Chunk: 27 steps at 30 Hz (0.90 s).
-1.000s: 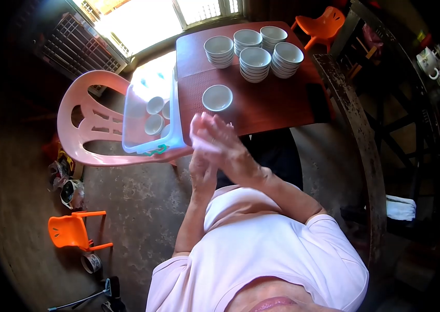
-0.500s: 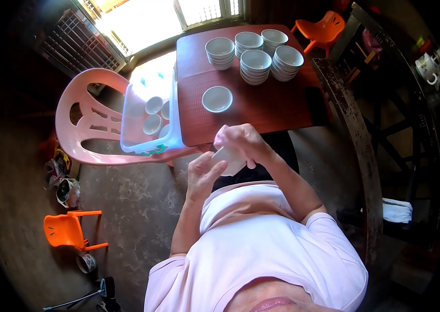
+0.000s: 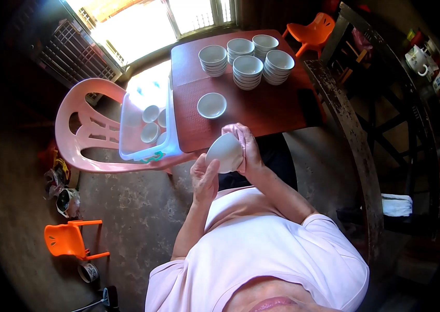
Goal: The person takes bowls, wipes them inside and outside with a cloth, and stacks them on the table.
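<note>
A white bowl (image 3: 223, 154) is held tilted on its side in front of my body, just off the near edge of the table. My left hand (image 3: 205, 178) grips its rim, thumb lying along the outside. At the bowl's other side my right hand (image 3: 251, 155) presses a thin pink cloth (image 3: 241, 164) against it, with most of the cloth hidden by my fingers. One single white bowl (image 3: 212, 106) stands upright on the red-brown table (image 3: 188, 130). Farther back are several stacks of white bowls (image 3: 247, 66).
Left of the table, a translucent plastic bin (image 3: 139, 156) with several small bowls rests on a pink chair (image 3: 69, 151). A wooden bench (image 3: 352, 125) runs along the right. Orange small chairs stand at lower left (image 3: 66, 239) and at the back right (image 3: 311, 34).
The held bowl has turned so its rounded outside faces up toward me. My right hand with the pink cloth has shifted to the bowl's right side. The view has moved slightly.
</note>
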Motion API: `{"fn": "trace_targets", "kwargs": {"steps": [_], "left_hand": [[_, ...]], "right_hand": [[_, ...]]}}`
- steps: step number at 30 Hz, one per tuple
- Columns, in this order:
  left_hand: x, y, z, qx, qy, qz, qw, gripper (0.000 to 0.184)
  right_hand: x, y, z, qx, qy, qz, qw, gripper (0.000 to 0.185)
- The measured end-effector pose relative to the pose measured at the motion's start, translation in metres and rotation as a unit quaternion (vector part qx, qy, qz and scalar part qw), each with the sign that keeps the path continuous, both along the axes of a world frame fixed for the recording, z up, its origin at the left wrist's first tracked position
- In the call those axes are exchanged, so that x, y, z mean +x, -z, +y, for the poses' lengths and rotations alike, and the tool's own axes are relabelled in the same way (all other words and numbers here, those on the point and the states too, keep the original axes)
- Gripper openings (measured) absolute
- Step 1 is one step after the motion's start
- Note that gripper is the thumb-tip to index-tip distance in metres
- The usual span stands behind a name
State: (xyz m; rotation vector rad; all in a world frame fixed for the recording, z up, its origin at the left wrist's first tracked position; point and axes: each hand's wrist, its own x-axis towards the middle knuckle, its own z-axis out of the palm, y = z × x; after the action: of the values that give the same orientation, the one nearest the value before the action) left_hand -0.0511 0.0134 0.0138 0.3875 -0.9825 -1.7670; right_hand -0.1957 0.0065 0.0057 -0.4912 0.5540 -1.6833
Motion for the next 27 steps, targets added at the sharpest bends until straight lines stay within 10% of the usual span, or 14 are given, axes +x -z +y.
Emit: {"fn": "trace_targets", "kwargs": {"steps": [3,4,6,9,12,13,15,18,22,24,27], "left_hand": [[0.0,-0.002,0.003,-0.057,-0.037,-0.152,0.986,0.014],[-0.001,-0.003,0.007,-0.079,-0.062,-0.218,0.971,0.014],[-0.001,-0.001,0.007,-0.051,-0.04,-0.112,0.992,0.014],[0.0,0.0,0.005,0.006,-0.016,-0.055,0.998,0.016],[-0.001,0.007,-0.001,0.006,0.006,-0.022,1.0,0.016],[0.002,0.004,-0.004,0.022,0.025,-0.077,0.996,0.019],[0.016,-0.003,-0.015,-0.053,0.058,-0.225,0.971,0.021],[0.008,-0.007,-0.012,-0.105,0.026,-0.34,0.934,0.022],[0.009,-0.014,-0.007,0.02,0.028,-0.148,0.988,0.01],[0.006,-0.015,-0.008,0.049,0.05,-0.093,0.993,0.011],[0.006,-0.003,-0.008,0.038,0.087,-0.132,0.987,0.014]], "right_hand": [[-0.007,-0.04,0.008,-0.085,0.069,0.452,0.885,0.025],[-0.011,-0.054,0.006,-0.254,0.161,0.704,0.643,0.024],[-0.006,-0.063,0.012,-0.193,0.125,0.755,0.614,0.025],[-0.005,-0.045,0.008,-0.026,0.032,0.337,0.941,0.023],[0.003,-0.015,0.001,0.104,0.051,-0.09,0.989,0.023],[-0.006,0.007,-0.003,0.103,-0.005,-0.097,0.99,0.022],[-0.02,-0.01,0.0,-0.021,0.015,0.3,0.954,0.021],[-0.01,-0.044,0.002,-0.172,0.167,0.723,0.647,0.03],[-0.018,-0.024,-0.002,-0.065,0.003,0.321,0.945,0.031],[-0.013,-0.014,0.002,0.067,-0.038,0.05,0.996,0.032],[-0.021,-0.031,0.007,-0.04,0.035,0.518,0.854,0.029]]}}
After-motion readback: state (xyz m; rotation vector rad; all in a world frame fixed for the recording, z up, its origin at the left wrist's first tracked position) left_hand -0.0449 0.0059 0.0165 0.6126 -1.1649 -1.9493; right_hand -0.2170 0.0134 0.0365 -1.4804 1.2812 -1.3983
